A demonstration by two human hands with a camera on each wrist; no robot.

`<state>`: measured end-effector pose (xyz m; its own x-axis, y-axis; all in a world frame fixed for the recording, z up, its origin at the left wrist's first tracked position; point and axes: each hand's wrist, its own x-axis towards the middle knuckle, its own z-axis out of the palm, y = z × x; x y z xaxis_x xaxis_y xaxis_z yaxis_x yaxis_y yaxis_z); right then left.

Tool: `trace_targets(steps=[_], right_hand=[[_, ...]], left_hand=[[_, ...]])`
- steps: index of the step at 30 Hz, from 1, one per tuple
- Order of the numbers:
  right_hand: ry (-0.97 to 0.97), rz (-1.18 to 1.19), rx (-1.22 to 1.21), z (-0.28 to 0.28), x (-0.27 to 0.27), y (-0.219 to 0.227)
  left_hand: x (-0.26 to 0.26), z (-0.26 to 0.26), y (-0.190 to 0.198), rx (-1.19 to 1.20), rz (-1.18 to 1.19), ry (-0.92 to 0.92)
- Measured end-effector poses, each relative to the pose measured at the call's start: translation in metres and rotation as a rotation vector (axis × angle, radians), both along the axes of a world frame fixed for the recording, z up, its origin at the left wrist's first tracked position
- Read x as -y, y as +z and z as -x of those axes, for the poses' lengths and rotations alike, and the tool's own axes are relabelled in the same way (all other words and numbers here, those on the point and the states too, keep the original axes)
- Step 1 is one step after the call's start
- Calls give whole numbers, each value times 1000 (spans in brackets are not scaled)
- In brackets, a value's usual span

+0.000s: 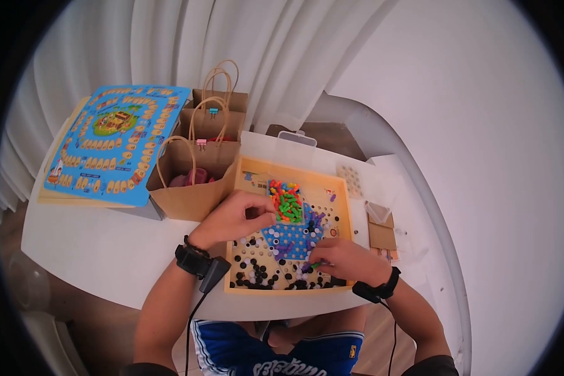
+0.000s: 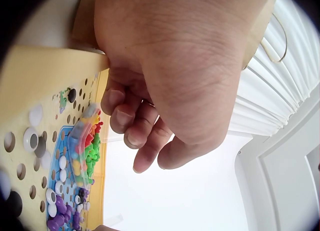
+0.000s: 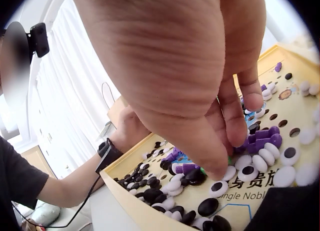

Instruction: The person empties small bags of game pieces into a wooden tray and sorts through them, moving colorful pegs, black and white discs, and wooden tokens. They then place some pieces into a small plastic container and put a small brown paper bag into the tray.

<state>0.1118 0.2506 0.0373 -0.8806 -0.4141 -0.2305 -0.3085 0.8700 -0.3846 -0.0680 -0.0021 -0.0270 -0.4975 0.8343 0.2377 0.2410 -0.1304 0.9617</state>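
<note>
My left hand (image 1: 247,212) hovers at the near left of a small clear box (image 2: 80,161) filled with red, green and other coloured pegs (image 1: 289,207). Its fingers bend loosely with nothing between them in the left wrist view. Low over the near right part of a wooden tray (image 1: 232,289), my right hand (image 1: 344,258) pinches a green peg (image 1: 315,266) between thumb and fingers, which mostly hide it. Around those fingertips lie purple pegs (image 3: 262,139), black stones (image 3: 208,207) and white stones (image 3: 284,176). A blue game board (image 1: 288,237) lies inside the tray, partly under the box.
Paper bags (image 1: 191,202) with handles stand left of the tray, beside a large blue printed board (image 1: 116,144). A brown packet (image 1: 382,235) and a dotted sheet (image 1: 349,180) lie to the right on the white table (image 1: 106,263). Cables trail from both wrists.
</note>
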Motion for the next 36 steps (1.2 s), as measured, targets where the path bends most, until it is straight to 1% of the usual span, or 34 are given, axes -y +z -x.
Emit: trace_targets(steps=[4,6,7,9,10,12,13,15,16,18,19,21,22,23,25,26,27,29,30,32,33,36], right_hand=[[7,-53,-12,-2,4,0],[-6,-46,34,0,3,1],[-5,-46,32,3,1,2],[-72,43,-75,16,-3,10],[-74,44,-74,26,-5,12],[-219,163,-222,50,-7,14],[-222,166,-226,61,-4,17],[-383,313,-281,79,2,22],[-381,317,-283,84,0,21],[-396,313,-415,92,-9,14],[-391,317,-412,92,-15,11],[-445,337,-405,83,-36,7],[-493,345,-429,77,-48,0],[-495,345,-424,69,-63,-7],[-659,564,-315,53,-89,-17],[-702,707,-301,45,-89,-15],[-704,710,-302,37,-96,-19],[-858,970,-282,26,-111,-28],[-863,977,-284,24,-114,-32],[-908,1282,-262,19,-119,-39],[-915,1295,-262,19,-120,-42],[-909,1421,-243,26,-120,-52]], left_hand=[[-2,1,-5,-17,-3,8],[-4,0,-6,-45,-82,25],[-4,1,-8,-46,-82,27],[-6,2,-13,-59,-109,22],[-5,1,-12,-59,-108,21],[-5,1,-9,-33,-76,15],[-5,1,-8,-38,-73,12],[-4,1,-8,-32,-103,12],[-4,1,-8,-35,-100,13],[-3,1,-7,-49,-103,22],[-3,2,-8,-48,-100,28],[-4,2,-12,-92,-106,41],[-4,1,-13,-85,-105,43],[-5,1,-12,-63,-107,40],[-5,0,-10,-42,-107,33],[-5,0,-10,-43,-106,31],[-5,1,-10,-46,-104,28],[-5,1,-9,-50,-95,32],[-5,0,-8,-53,-88,37],[-1,0,2,-42,-28,21],[0,-1,6,-28,26,14],[0,0,6,-34,46,19]])
